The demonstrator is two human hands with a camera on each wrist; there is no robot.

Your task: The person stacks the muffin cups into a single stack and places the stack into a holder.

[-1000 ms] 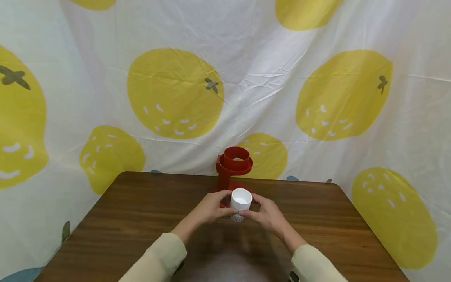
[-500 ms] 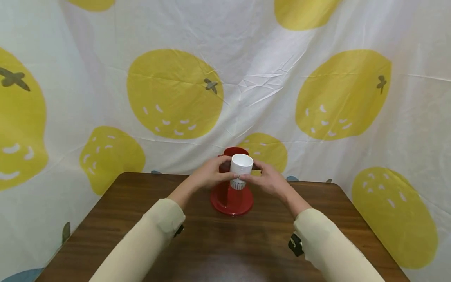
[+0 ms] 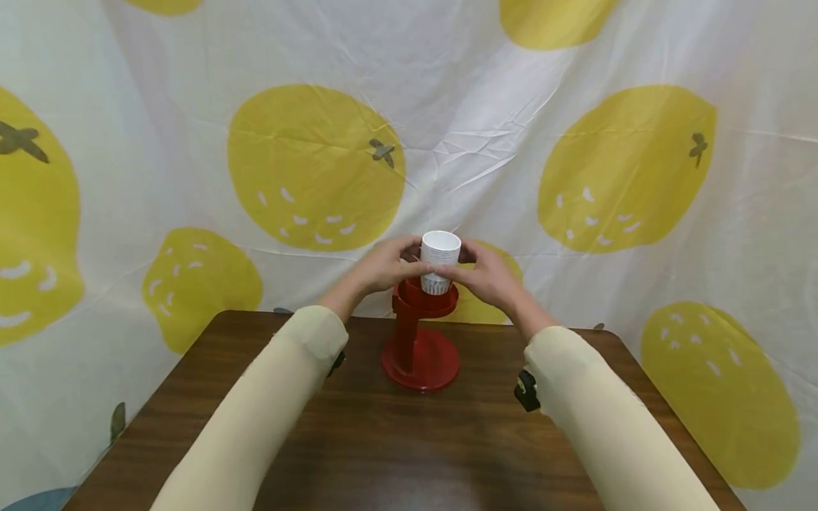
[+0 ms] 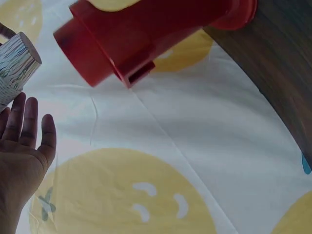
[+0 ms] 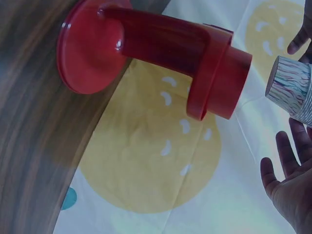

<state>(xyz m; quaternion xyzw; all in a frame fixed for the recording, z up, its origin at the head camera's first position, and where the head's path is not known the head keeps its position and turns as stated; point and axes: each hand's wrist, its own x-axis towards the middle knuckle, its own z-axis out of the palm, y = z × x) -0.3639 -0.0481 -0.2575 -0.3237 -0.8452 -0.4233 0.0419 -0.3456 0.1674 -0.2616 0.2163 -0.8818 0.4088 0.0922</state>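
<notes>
A stack of white paper cups (image 3: 439, 257) with a streaky printed pattern low on its side is held up between both hands. My left hand (image 3: 387, 265) grips it from the left and my right hand (image 3: 491, 277) from the right, thumbs meeting at the front. Behind and below stands a red cup holder (image 3: 427, 304), its round base on the table. In both wrist views the bottom of the stack (image 4: 19, 56) hangs apart from the red open-topped cylinder (image 5: 229, 83) of the holder, just above it.
The holder's round red base (image 3: 434, 362) rests near the back edge of a brown wooden table (image 3: 409, 440). A white cloth (image 3: 447, 106) printed with yellow lemons hangs right behind the table.
Both hands have raised the stack of paper cups from low in front of the red holder to above its top. The holder has stayed in place.
</notes>
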